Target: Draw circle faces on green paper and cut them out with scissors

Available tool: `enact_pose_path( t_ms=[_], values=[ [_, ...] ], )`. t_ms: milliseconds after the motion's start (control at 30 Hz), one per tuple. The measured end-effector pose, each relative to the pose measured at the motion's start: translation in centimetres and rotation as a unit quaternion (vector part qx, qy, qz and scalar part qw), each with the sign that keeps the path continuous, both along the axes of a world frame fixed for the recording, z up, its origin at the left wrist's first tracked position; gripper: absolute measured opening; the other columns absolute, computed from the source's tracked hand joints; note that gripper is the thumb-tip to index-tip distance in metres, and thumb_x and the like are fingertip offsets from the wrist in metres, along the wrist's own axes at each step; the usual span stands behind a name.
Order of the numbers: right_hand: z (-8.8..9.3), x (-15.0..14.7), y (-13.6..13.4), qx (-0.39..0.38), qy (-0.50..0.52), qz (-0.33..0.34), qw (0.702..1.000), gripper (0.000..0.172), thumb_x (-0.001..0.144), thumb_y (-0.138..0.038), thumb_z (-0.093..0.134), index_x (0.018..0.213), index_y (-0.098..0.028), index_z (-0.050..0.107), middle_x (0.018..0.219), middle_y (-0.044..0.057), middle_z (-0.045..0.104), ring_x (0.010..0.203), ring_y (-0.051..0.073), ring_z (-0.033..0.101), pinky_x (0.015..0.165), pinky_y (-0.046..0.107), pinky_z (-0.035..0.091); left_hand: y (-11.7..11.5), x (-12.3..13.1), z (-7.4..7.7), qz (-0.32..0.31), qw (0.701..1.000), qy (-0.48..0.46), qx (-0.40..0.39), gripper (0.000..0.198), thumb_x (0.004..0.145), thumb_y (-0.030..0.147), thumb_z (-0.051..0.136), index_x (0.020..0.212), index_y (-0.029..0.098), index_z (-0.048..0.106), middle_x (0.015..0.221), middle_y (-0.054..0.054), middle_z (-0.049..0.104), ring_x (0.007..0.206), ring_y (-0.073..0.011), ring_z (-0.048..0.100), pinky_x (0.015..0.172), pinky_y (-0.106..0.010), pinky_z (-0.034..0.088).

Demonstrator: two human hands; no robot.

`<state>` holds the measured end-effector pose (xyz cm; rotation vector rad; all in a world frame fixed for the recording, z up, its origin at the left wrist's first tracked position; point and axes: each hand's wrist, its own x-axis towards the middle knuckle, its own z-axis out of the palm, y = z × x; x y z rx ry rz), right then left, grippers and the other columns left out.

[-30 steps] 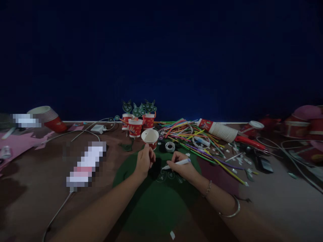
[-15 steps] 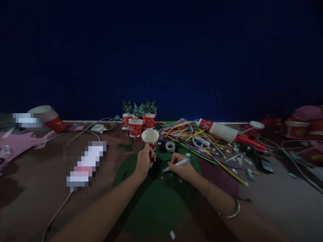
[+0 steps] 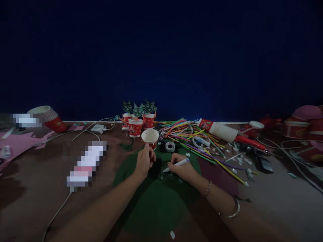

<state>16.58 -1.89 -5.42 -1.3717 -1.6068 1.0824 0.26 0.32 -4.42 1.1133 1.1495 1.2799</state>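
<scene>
A dark green sheet [image 3: 153,205] lies on the table in front of me, with small pale outlines drawn near its far edge. My right hand [image 3: 182,169] is closed on a white pen [image 3: 176,164], its tip down on the sheet among those outlines. My left hand [image 3: 145,159] is curled, pressing down on the sheet just left of the pen tip; what its fingers pinch, if anything, is hidden. A red paper cup [image 3: 150,137] with a white inside stands just beyond my left hand.
Three red cups with green cat faces [image 3: 136,117] stand at the back. A pile of coloured straws [image 3: 191,137], a tape roll [image 3: 170,146], a stack of cups [image 3: 219,129] and paper scraps lie to the right. Cables [image 3: 75,134] and pink paper [image 3: 17,143] lie to the left.
The pen in my right hand has tilted down and shifted slightly left over the drawn outlines. My left hand has stayed put.
</scene>
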Motion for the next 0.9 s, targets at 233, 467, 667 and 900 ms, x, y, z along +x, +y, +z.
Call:
enact_pose_path(
  t_ms=[233, 467, 667, 900],
  values=[
    [-0.46, 0.0, 0.16, 0.007, 0.014, -0.007, 1.0, 0.017, 0.063, -0.024, 0.054, 0.053, -0.021, 0.04, 0.045, -0.007, 0.042, 0.044, 0.009, 0.038, 0.042, 0.019, 0.028, 0.0, -0.06, -0.01, -0.001, 1.0, -0.001, 0.003, 0.053, 0.084, 0.055, 0.034, 0.046, 0.018, 0.036, 0.041, 0.003, 0.045, 0.027, -0.0044, 0.031, 0.028, -0.018, 0.014],
    [-0.48, -0.01, 0.21, -0.006, 0.036, -0.005, 0.999, 0.017, 0.064, -0.026, 0.054, 0.055, -0.021, 0.041, 0.044, -0.007, 0.044, 0.043, 0.008, 0.038, 0.041, 0.019, 0.027, -0.02, 0.0, 0.05, -0.001, 1.0, 0.0, 0.003, 0.053, 0.084, 0.055, 0.034, 0.046, 0.018, 0.035, 0.04, 0.003, 0.045, 0.026, -0.0042, 0.03, 0.027, -0.017, 0.013],
    [-0.22, -0.08, 0.09, 0.005, 0.025, -0.009, 1.0, 0.018, 0.064, -0.027, 0.055, 0.054, -0.021, 0.041, 0.045, -0.007, 0.043, 0.044, 0.009, 0.037, 0.041, 0.019, 0.027, -0.03, 0.04, 0.1, 0.002, 1.0, 0.002, 0.0, 0.053, 0.083, 0.056, 0.035, 0.046, 0.018, 0.036, 0.041, 0.003, 0.045, 0.027, -0.0038, 0.03, 0.027, -0.017, 0.014],
    [-0.43, -0.06, 0.13, 0.003, 0.023, -0.01, 1.0, 0.017, 0.064, -0.027, 0.054, 0.055, -0.021, 0.041, 0.044, -0.006, 0.045, 0.043, 0.009, 0.038, 0.041, 0.019, 0.027, -0.04, 0.05, 0.13, 0.003, 1.0, 0.003, 0.004, 0.053, 0.084, 0.055, 0.035, 0.046, 0.018, 0.036, 0.04, 0.004, 0.045, 0.025, -0.0036, 0.029, 0.027, -0.017, 0.013]
  ],
)
